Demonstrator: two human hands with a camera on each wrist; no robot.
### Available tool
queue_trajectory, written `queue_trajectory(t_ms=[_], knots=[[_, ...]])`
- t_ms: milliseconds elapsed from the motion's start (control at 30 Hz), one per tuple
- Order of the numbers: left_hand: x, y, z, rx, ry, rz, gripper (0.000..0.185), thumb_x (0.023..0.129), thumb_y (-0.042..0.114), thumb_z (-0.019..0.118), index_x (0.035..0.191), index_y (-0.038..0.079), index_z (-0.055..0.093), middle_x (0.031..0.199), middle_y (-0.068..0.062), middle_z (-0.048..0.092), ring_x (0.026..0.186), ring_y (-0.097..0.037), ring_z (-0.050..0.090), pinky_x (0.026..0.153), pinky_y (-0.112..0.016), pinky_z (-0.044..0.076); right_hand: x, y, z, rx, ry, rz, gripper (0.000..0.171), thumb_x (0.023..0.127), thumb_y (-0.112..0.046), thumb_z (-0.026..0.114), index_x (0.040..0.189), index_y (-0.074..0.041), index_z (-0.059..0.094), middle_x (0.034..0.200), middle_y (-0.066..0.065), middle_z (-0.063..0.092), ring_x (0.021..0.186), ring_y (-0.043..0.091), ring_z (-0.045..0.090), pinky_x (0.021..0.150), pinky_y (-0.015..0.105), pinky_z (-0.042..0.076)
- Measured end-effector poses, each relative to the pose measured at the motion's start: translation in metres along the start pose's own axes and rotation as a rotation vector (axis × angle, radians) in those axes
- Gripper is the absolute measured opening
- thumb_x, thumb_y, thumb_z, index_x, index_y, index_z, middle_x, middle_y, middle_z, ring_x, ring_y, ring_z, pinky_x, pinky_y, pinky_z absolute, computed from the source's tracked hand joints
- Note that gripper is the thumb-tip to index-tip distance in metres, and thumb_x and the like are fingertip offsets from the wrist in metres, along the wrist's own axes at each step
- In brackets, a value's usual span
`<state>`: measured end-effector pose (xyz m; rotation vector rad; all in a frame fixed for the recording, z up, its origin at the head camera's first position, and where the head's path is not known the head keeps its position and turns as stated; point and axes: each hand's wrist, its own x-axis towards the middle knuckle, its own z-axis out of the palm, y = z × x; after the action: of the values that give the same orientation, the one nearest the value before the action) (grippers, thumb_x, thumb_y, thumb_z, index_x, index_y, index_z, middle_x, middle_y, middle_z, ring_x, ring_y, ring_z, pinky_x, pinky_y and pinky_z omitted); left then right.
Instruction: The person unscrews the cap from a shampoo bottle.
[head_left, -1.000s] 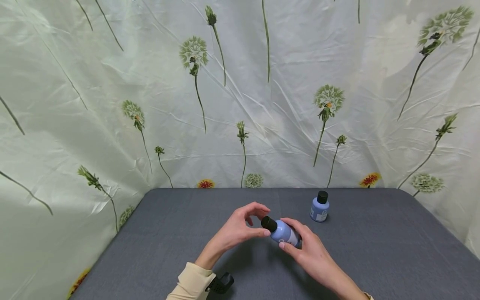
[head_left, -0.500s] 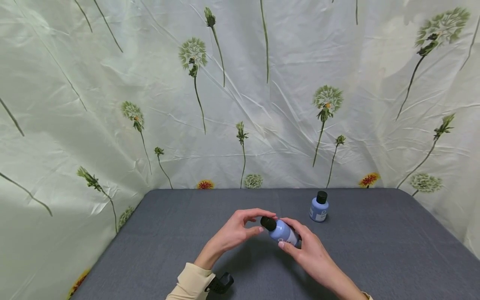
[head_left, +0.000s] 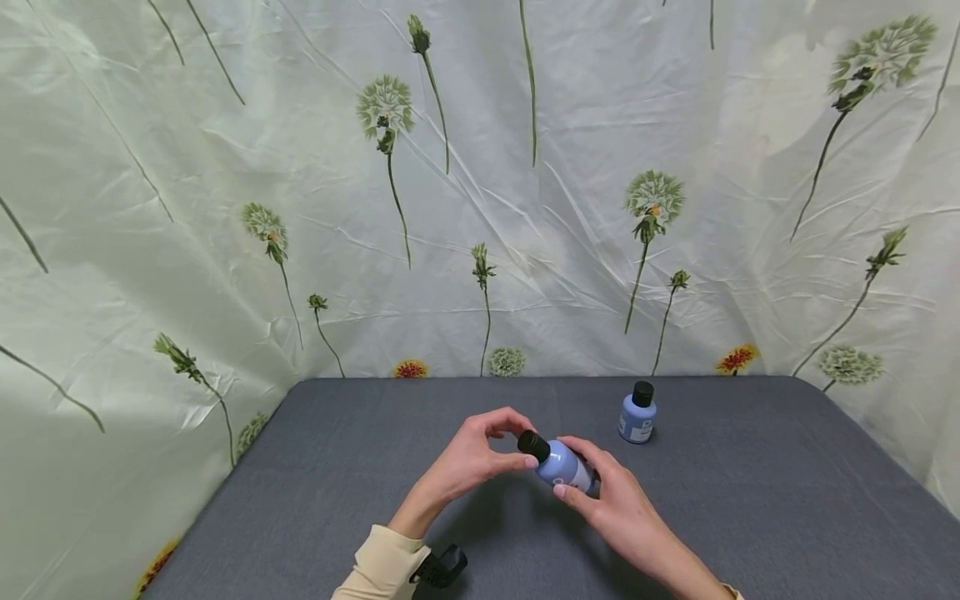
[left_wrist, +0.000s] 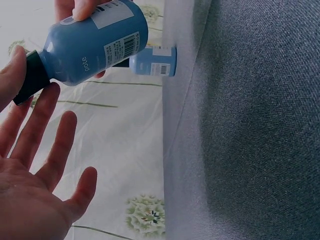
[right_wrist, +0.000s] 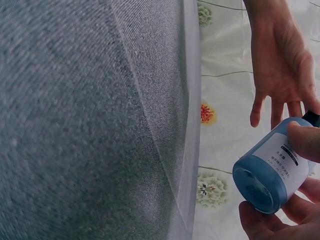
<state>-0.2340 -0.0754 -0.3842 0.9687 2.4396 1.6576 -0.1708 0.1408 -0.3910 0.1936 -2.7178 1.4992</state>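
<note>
Bench (head_left: 337,467) under both hands. Right hand (head_left: 611,500) grasps the blue bottle (head_left: 562,467), tilted, held above the bench. Left hand (head_left: 468,462) pinches its black cap (head_left: 533,444). Judged: unscrewing step; next needs twisting while the body stays steady. Second bottle (head_left: 638,413) stands beyond the right hand.

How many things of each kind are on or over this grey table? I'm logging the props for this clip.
Blue bottles with black caps: 2, one held over the table by the right hand with the left hand at its cap, one standing farther back.
Hands: 2
Total: 4
</note>
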Motion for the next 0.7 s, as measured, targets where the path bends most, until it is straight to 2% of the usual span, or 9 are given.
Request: queue_trajectory(t_ms=[167, 300, 400, 567, 700], knots=[[0.0006, -0.0005, 0.0009, 0.003, -0.013, 0.001, 0.03, 0.082, 0.028, 0.082, 0.108, 0.027, 0.067, 0.101, 0.01, 0.066, 0.098, -0.012, 0.059, 0.091, -0.052, 0.041, 0.0008, 0.0005, 0.0002, -0.002, 0.0, 0.001, 0.055, 0.083, -0.018, 0.081, 0.132, -0.018, 0.058, 0.128, 0.007, 0.058, 0.11, 0.026, 0.054, 0.094, 0.056, 0.043], [0.0002, -0.0002, 0.002, 0.017, -0.046, 0.034, 0.044, 0.083, 0.023, 0.081, 0.123, 0.03, 0.063, 0.116, 0.01, 0.064, 0.106, -0.012, 0.057, 0.092, -0.05, 0.042, 0.0007, 0.0017, 0.0001, 0.0, -0.003, -0.001, 0.055, 0.083, -0.018, 0.081, 0.133, -0.017, 0.058, 0.129, 0.007, 0.058, 0.111, 0.026, 0.055, 0.094, 0.056, 0.043], [-0.0002, 0.0004, 0.001, 0.001, -0.081, 0.073, 0.049, 0.087, 0.017, 0.077, 0.132, 0.026, 0.061, 0.128, 0.01, 0.061, 0.114, -0.012, 0.055, 0.093, -0.049, 0.043, 0.0008, 0.0022, -0.0002, -0.002, -0.005, 0.002, 0.055, 0.084, -0.017, 0.08, 0.133, -0.015, 0.057, 0.129, 0.008, 0.058, 0.11, 0.027, 0.055, 0.094, 0.057, 0.042], [0.0002, 0.0014, 0.0002, -0.063, -0.157, 0.101, 0.042, 0.092, 0.008, 0.069, 0.132, 0.016, 0.063, 0.138, 0.01, 0.055, 0.125, -0.013, 0.05, 0.092, -0.044, 0.046, 0.0007, 0.0023, -0.0008, -0.011, -0.009, 0.012, 0.056, 0.084, -0.017, 0.08, 0.134, -0.014, 0.056, 0.13, 0.009, 0.057, 0.111, 0.028, 0.054, 0.095, 0.057, 0.042], [0.0005, 0.0031, 0.001, -0.068, -0.161, 0.088, 0.043, 0.091, -0.002, 0.064, 0.13, 0.017, 0.065, 0.133, 0.009, 0.06, 0.122, -0.012, 0.053, 0.091, -0.038, 0.046, 0.0009, 0.0029, -0.001, -0.014, -0.005, 0.004, 0.055, 0.084, -0.018, 0.08, 0.134, -0.015, 0.056, 0.129, 0.009, 0.057, 0.11, 0.027, 0.054, 0.093, 0.056, 0.044]])
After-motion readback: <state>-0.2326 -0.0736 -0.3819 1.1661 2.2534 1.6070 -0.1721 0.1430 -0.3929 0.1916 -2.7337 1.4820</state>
